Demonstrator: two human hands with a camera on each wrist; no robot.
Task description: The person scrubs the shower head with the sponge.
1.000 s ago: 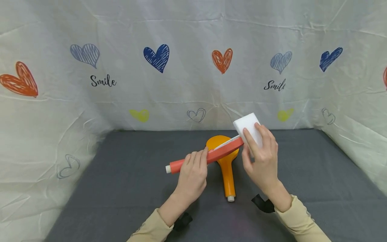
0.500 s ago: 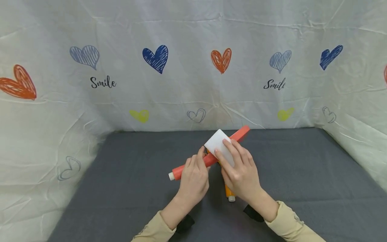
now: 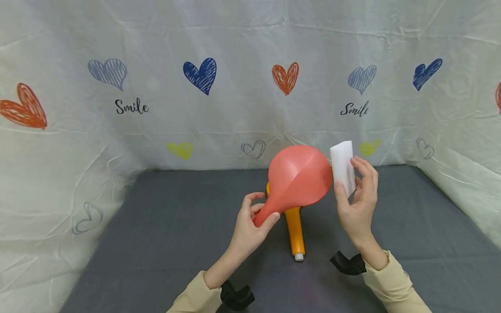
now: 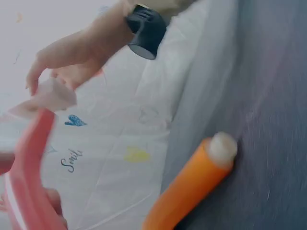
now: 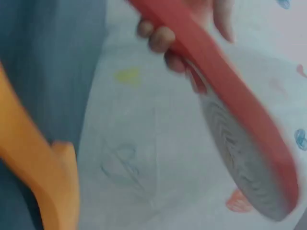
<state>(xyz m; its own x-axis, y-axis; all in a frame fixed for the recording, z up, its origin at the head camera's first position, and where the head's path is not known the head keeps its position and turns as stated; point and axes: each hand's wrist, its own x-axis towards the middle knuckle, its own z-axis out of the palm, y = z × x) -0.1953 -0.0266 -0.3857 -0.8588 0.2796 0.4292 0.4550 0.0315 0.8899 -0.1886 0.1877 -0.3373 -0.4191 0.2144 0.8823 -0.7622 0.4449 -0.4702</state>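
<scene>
My left hand (image 3: pixel 248 226) grips a coral-red shower head (image 3: pixel 299 176) by its handle, lifted above the table with its smooth back turned up. In the right wrist view its pale spray face (image 5: pixel 237 151) shows rings of nozzles, blurred. Just right of the red head, my right hand (image 3: pixel 361 206) pinches a white sponge block (image 3: pixel 342 167) between thumb and fingers. The sponge stands on edge, close to the red rim; whether they touch I cannot tell. An orange shower head (image 3: pixel 295 232) lies on the table beneath, its round head mostly hidden behind the red one.
Dark grey cloth (image 3: pixel 172 243) covers the table. White sheeting (image 3: pixel 235 34) printed with hearts and "Smile" walls it at the back and both sides. Each wrist wears a black camera mount (image 3: pixel 348 263). The orange handle's white end (image 4: pixel 223 148) points toward the person.
The red shower head has turned from edge-on to showing its broad back. The sponge crossed left over it, then came back right, off the head. The orange shower head stayed put.
</scene>
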